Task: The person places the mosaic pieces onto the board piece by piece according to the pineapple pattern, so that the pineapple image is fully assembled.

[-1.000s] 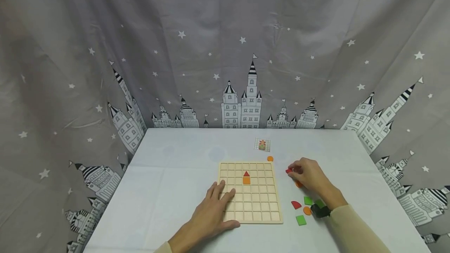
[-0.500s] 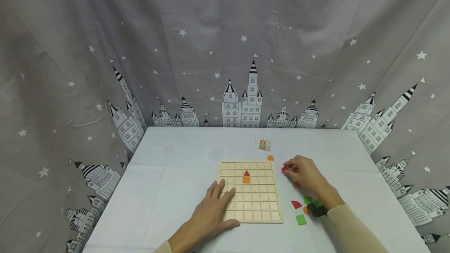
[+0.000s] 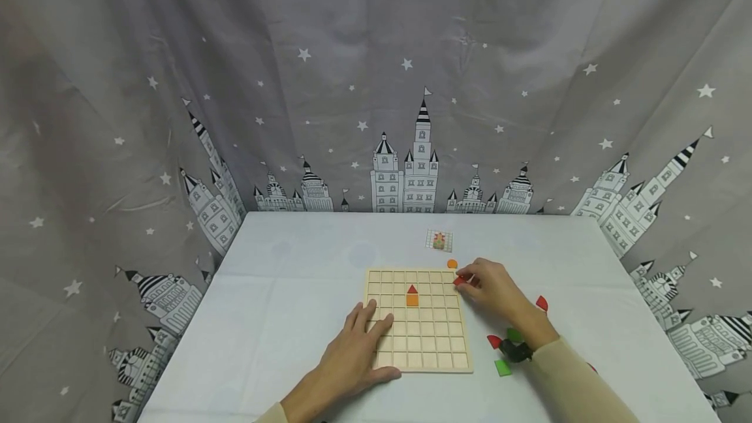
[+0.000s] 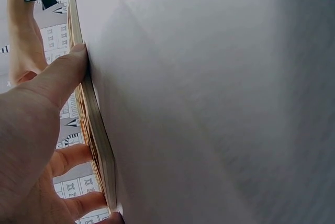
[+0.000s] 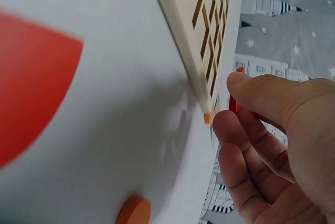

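Note:
A wooden grid board (image 3: 425,329) lies flat on the white table, with a red triangle tile (image 3: 412,290) just above an orange square tile (image 3: 412,300) in its cells. My left hand (image 3: 348,356) rests on the board's lower left part, fingers spread; its thumb (image 4: 65,72) lies at the near edge in the left wrist view. At the upper right corner of the board, my right hand (image 3: 492,287) pinches a small red tile (image 3: 459,281) between thumb and fingers. In the right wrist view the fingers mostly cover that red tile (image 5: 233,103).
Behind the board lie a picture card (image 3: 438,241) and an orange disc (image 3: 452,264). Right of it are red quarter-circle tiles (image 3: 542,303) and green squares (image 3: 502,367), partly hidden by the right wrist. A grey castle-print curtain (image 3: 329,83) hangs behind the table.
My right hand has moved left with the red tile, from the loose pieces to the board's upper right corner. The left hand has stayed in place on the board.

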A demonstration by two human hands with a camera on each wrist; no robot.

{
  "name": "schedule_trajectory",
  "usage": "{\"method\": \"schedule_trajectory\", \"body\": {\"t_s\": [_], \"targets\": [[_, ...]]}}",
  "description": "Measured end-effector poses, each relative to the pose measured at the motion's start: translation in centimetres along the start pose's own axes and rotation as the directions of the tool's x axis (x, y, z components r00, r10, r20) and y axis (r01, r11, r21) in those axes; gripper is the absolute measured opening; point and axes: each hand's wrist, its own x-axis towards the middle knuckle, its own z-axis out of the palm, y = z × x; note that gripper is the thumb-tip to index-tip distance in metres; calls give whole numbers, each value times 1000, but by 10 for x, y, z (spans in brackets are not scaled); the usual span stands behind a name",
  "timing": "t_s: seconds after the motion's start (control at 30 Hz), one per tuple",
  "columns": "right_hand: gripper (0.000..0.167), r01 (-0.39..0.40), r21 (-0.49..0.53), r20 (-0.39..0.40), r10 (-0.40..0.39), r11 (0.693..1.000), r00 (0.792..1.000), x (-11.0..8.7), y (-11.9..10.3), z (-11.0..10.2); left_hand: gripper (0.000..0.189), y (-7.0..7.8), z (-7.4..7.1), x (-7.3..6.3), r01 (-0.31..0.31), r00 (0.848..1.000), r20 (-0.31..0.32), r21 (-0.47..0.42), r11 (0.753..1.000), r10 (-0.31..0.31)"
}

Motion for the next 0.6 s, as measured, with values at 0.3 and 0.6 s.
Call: {"method": "schedule_trajectory", "body": {"t_s": [0.3,0.6], "targets": [[28,125,11,22,-126,992,992,9,-14,10,103,0,0,0,1,1000,2,11,1000,-1],[23,215,35,116,-217,976,969,12,-24,18,102,-1,0,1,4,1000,10,18,1000,-4]]}}
